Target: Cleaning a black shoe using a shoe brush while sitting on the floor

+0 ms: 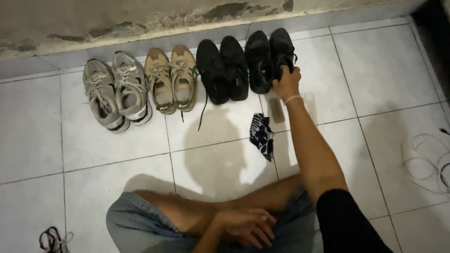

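Note:
Several pairs of shoes stand in a row against the wall on a white tiled floor. My right hand (286, 83) reaches forward and grips the heel of the rightmost black shoe (282, 48). Its partner, another black shoe (258, 61), stands just to the left. My left hand (247, 226) rests on my folded leg near the bottom of the view, fingers loosely curled and holding nothing. Further left stand a pair of black sneakers (221, 69), a tan and green pair (171, 77) and a grey pair (115, 89).
A dark patterned cloth (262, 134) lies on the tiles beside my right forearm, and a small brush (276, 110) lies just above it. Thin cables (429, 161) curl at the right edge. A tangle of laces (54, 240) sits at the bottom left. The stained wall base (140, 23) runs along the top.

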